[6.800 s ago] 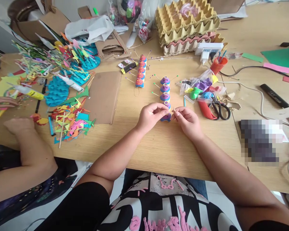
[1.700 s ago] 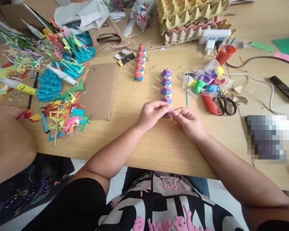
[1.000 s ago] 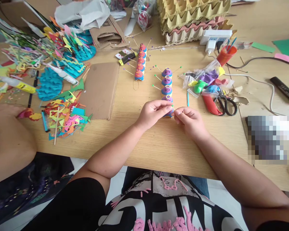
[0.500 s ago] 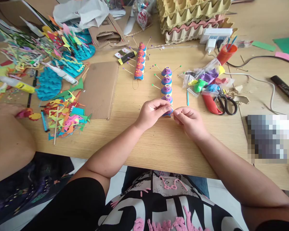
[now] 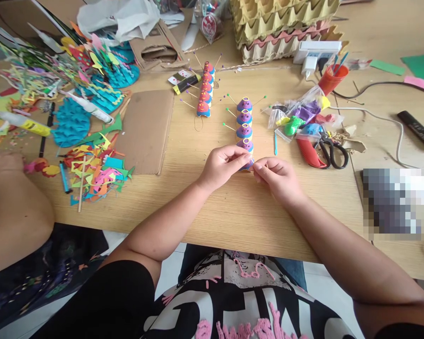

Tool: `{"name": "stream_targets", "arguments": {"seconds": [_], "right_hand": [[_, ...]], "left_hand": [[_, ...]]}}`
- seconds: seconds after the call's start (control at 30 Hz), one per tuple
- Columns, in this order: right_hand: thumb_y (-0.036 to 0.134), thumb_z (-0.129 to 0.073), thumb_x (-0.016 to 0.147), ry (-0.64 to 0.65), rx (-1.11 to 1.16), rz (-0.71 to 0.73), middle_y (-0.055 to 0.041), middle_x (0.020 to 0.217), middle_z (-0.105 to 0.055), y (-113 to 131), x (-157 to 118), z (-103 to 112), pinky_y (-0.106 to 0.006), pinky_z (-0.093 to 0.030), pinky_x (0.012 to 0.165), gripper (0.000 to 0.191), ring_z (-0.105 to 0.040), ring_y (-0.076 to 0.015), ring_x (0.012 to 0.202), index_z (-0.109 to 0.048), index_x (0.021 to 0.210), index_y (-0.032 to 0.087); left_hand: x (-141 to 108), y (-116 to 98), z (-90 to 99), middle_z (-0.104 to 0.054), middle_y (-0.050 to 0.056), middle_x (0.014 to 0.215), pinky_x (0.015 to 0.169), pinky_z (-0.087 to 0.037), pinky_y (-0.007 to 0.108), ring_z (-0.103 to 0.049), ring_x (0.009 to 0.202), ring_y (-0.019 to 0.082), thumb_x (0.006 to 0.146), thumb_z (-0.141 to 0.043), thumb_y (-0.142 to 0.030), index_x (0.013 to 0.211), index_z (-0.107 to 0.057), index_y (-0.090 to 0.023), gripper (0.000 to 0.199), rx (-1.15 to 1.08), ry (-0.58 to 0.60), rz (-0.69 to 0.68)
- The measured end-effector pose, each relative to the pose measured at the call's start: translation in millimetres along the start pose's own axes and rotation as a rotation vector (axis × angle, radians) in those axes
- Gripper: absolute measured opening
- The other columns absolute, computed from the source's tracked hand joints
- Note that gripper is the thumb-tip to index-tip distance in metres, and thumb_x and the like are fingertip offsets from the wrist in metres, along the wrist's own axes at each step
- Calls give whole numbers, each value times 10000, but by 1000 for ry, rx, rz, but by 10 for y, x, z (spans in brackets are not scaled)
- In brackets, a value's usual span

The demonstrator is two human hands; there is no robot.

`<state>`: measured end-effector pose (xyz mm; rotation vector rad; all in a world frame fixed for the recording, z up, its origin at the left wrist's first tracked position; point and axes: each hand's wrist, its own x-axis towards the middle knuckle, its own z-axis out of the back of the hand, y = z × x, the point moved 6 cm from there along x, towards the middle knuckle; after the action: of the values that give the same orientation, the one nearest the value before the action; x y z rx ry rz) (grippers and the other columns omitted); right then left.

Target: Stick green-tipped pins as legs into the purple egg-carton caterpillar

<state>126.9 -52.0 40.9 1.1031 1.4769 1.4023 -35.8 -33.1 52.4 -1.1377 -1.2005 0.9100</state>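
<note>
A row of egg-carton cups [image 5: 245, 119] coated in purple and blue clay, with yellow rings and green-tipped sticks, stands upright on the table. At its near end my left hand [image 5: 226, 167] is closed in a pinch, thumb against fingers. Just right of it my right hand [image 5: 276, 179] pinches too, fingertips nearly meeting the left ones. What lies between the fingertips is too small to make out. Both hands partly hide the nearest cup. A similar red and blue row [image 5: 205, 94] sits farther back to the left.
Cardboard [image 5: 146, 132] and a pile of paper scraps [image 5: 102, 174] lie left, near another person's arm [image 5: 17, 202]. To the right are clay bags [image 5: 300, 115], scissors [image 5: 334, 153] and a red cup [image 5: 333, 79]. Egg trays [image 5: 286, 26] are stacked behind.
My hands have barely moved; their fingertips shifted slightly over the nearest cup. The other person's hand at the left has moved a little.
</note>
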Motion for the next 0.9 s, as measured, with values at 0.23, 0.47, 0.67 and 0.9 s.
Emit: {"name": "stream_targets", "arguments": {"seconds": [0.23, 0.47, 0.67, 0.9], "right_hand": [[548, -913, 792, 3, -109, 112, -27, 795, -716, 135, 35, 60, -281, -494, 677, 389, -598, -129, 707, -749, 829, 197], [593, -878, 820, -59, -71, 92, -1, 685, -655, 71, 56, 130, -252, -386, 548, 410, -520, -100, 602, -731, 835, 211], [528, -912, 760, -341, 154, 19, 32, 668, -594, -8, 177, 367, -241, -219, 460, 410, -332, -48, 495, -646, 748, 218], [351, -904, 663, -463, 369, -189, 56, 717, -568, 31, 284, 493, -199, -172, 411, 343, -259, -21, 491, -610, 755, 199]], "left_hand": [[-5, 10, 3, -800, 31, 806, 718, -549, 250, -689, 745, 127, 899, -809, -388, 827, -823, -184, 216, 58, 20, -35], [10, -20, 55, -804, 55, 859, 722, -561, 264, -703, 769, 139, 918, -746, -612, 941, -816, -193, 425, 32, -86, -30], [95, 72, 444, -714, 12, 898, 740, -526, 246, -644, 797, 119, 919, -762, -412, 971, -679, -227, 209, 165, -484, -146], [136, -249, 483, -747, 65, 1247, 1065, -528, 381, -650, 1203, 230, 893, -744, -180, 1239, -627, -247, 371, 844, -347, -202]]}}
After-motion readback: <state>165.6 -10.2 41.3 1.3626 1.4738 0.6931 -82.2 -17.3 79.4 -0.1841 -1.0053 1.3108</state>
